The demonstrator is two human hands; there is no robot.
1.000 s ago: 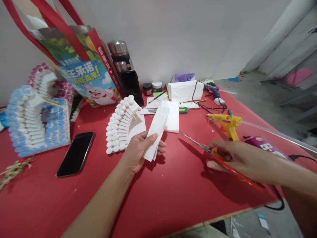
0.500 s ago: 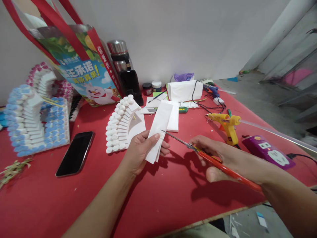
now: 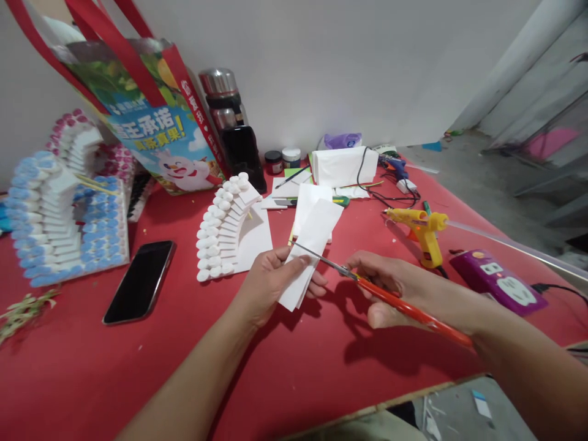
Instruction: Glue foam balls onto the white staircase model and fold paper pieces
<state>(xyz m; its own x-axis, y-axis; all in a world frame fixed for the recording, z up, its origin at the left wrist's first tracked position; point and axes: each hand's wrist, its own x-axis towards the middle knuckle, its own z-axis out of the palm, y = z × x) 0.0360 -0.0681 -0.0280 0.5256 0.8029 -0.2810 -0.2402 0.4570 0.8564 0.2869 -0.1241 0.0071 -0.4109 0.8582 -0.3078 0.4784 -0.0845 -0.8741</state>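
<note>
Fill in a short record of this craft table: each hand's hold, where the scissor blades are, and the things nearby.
Left hand: pinches a white rectangular foam strip, raised above the red table
Right hand: grips long orange-handled metal scissors
Blades: lie across the strip, tip by the left thumb; open or shut, unclear
Nearby: yellow glue gun, purple power strip, black phone, white foam stair model
</note>
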